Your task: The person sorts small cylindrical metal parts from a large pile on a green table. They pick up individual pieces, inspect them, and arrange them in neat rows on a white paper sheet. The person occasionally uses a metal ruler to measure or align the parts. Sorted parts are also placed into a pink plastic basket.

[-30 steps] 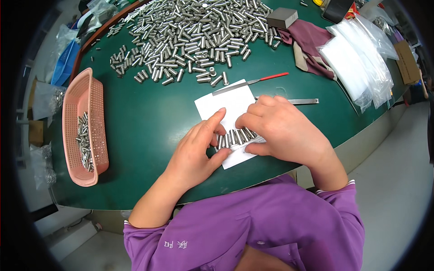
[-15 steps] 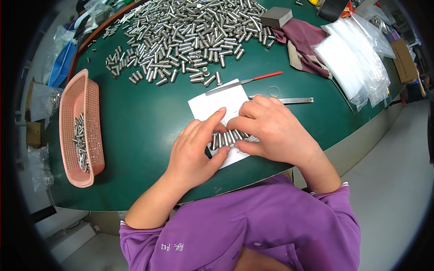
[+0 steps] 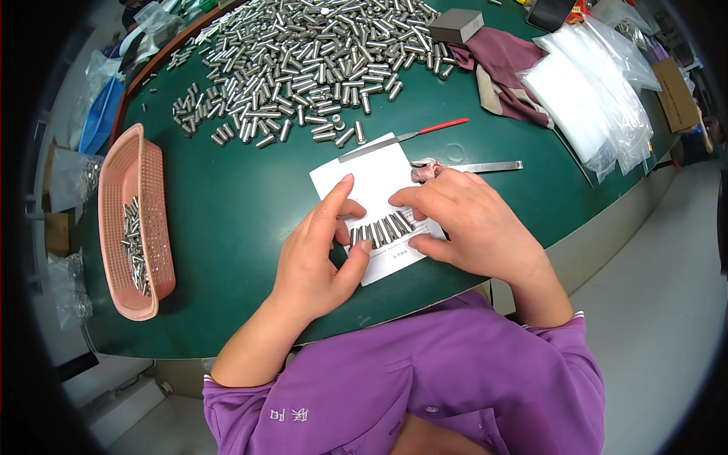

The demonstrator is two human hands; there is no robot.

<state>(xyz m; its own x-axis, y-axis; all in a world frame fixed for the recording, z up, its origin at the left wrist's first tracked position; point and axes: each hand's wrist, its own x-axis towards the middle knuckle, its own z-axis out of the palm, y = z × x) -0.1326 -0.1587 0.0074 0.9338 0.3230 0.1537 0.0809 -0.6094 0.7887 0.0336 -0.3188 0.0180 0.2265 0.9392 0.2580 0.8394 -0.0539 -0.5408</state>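
A short row of shiny metal pins point(image 3: 383, 230) lies side by side on a white printed sheet point(image 3: 356, 182) in front of me. At the row's left end is my left hand point(image 3: 311, 250), thumb and fingers apart, the thumb tip touching or just over the nearest pins. Around the right end curves my right hand point(image 3: 481, 224), its thumb and fingers spread with a gap to the pins. Some of its fingers are hidden behind others. Past the right hand's knuckles lie a small pinkish-red wad point(image 3: 425, 171) and a flat metal strip point(image 3: 493, 166).
A big heap of metal pins point(image 3: 303, 68) covers the table's far side. A red-handled file point(image 3: 402, 139) crosses the sheet's top. At left stands a pink basket point(image 3: 158, 227) holding pins. Far right are a grey block point(image 3: 456, 26), maroon cloth point(image 3: 504, 61) and clear plastic bags point(image 3: 588, 95).
Both hands have loosened and drawn slightly apart, exposing the row of pins. The pinkish-red wad has come into sight beyond the right hand. The whole view has shifted slightly.
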